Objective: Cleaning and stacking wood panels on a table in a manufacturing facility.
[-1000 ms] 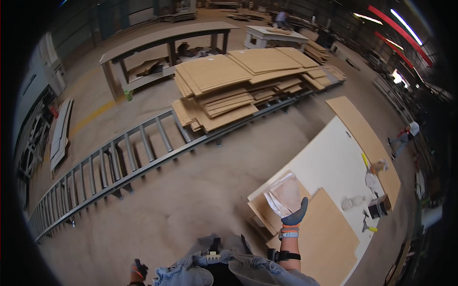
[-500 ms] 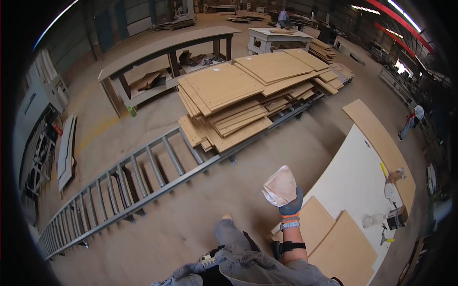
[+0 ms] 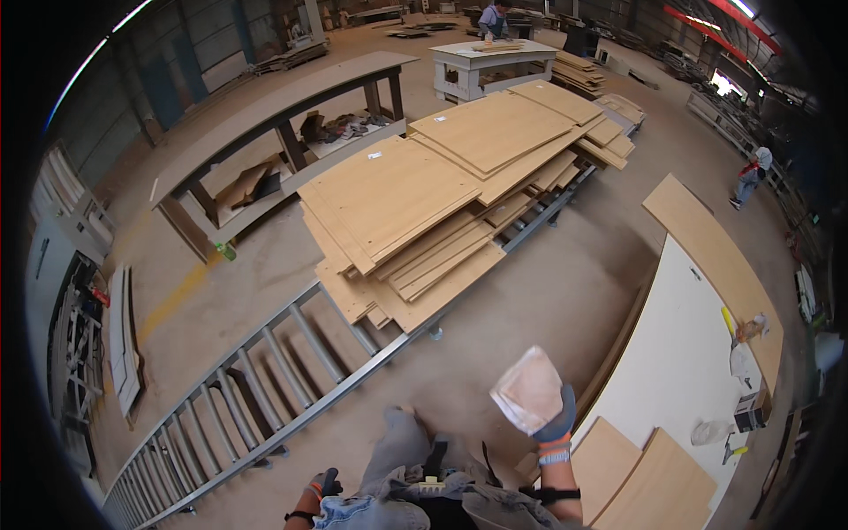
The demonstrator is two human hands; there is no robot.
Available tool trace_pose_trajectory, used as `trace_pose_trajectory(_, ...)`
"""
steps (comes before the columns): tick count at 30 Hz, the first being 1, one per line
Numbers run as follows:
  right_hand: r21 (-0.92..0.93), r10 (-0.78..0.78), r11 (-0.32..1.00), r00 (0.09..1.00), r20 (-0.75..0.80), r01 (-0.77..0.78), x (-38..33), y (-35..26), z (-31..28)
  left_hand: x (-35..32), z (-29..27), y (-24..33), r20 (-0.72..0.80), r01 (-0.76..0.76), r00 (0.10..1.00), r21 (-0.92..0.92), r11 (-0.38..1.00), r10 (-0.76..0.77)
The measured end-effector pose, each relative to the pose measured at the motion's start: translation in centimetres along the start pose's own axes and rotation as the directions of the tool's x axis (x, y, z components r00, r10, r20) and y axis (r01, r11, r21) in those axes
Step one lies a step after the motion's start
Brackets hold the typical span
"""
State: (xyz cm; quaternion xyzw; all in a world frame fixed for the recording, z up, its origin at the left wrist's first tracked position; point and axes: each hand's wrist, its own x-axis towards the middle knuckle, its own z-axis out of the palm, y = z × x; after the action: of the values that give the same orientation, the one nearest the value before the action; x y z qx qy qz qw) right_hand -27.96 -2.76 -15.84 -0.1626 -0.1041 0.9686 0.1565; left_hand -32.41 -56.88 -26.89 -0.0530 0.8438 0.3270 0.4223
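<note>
Head view: a workshop with a dusty concrete floor (image 3: 548,291), where tan boards (image 3: 442,194) are stacked on a roller conveyor (image 3: 256,380). The gloved right hand (image 3: 556,424) pinches a pale square sanding pad (image 3: 528,389) by its lower corner, held up facing the camera. The left hand (image 3: 322,486), low down, grips something dark.

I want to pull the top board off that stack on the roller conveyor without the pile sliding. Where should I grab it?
Probably take the top board at its overhanging near corner and left long edge, coming from the open floor side. There it juts past the boards beneath on the roller conveyor, leaving room for fingers underneath. The right hand holds a pale sanding pad, so free it first.
</note>
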Motion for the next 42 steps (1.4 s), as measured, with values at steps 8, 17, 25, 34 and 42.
trace_pose_trajectory(8, -0.150, -0.384, 0.923, 0.881, -0.275, 0.355, -2.3, -1.8, -6.6, 26.8, -6.3, 12.3, 0.096, 0.207, 0.969, -0.815, 0.542, -0.226)
trace_pose_trajectory(17, -0.395, -0.472, 0.847, 0.846, -0.248, 0.356, 10.5, -3.9, 2.7, 41.6, -11.7, 38.1, 0.145, 0.179, 0.965, -0.974, 0.142, -0.220)
trace_pose_trajectory(25, -0.341, -0.298, 0.922, 0.901, -0.314, 0.185, 21.5, -5.9, 1.9, 44.0, -10.3, 38.3, 0.173, 0.182, 0.983, -0.881, -0.437, 0.062)
trace_pose_trajectory(34, -0.419, 0.114, 0.888, 0.974, -0.197, -0.189, 45.5, -13.9, 9.0, 43.5, -8.6, 42.8, 0.091, 0.081, 0.996, -0.953, -0.293, -0.020)
trace_pose_trajectory(42, -0.483, 0.427, 0.778, 0.902, -0.063, -0.402, 55.9, -13.0, 15.2, 41.2, -7.6, 46.8, -0.039, -0.132, 0.970, -0.914, -0.384, -0.240)
